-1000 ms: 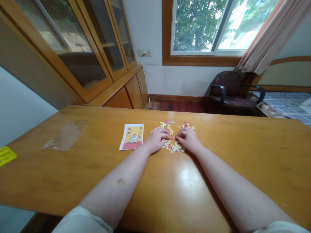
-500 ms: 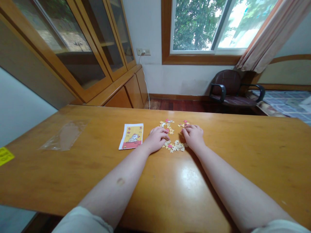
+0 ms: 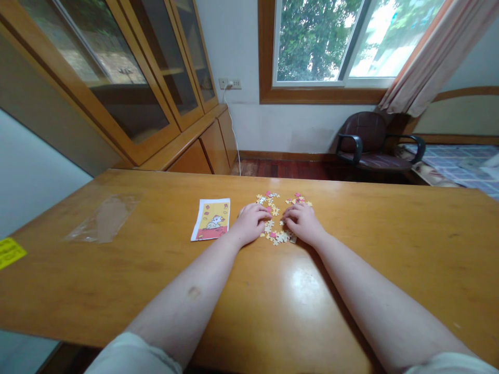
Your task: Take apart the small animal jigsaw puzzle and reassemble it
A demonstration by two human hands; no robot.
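On the table, loose jigsaw puzzle pieces in yellow, cream, pink and white lie in small groups. One pile of puzzle pieces (image 3: 279, 237) is nearest me, between my hands. My left hand (image 3: 251, 221) rests palm down at the left of the pieces, its fingers loosely bent and apart, holding nothing I can see. From the right, my right hand (image 3: 301, 221) reaches in over the pieces, with fingers bent and thumb apart; its fingertips are close to a single piece (image 3: 281, 223). What lies under the palms is hidden. A picture card (image 3: 212, 220) showing a white animal lies left of my left hand.
A clear plastic bag (image 3: 104, 218) lies flat on the wooden table (image 3: 249, 296), with a yellow label (image 3: 11, 252) at the left edge. Beyond are a glass-door cabinet (image 3: 175, 137), a chair (image 3: 366, 137) and a window (image 3: 315, 47).
My right hand has shifted left toward my left hand, uncovering some pieces at the upper right and covering part of the near pile. My left hand has barely moved.
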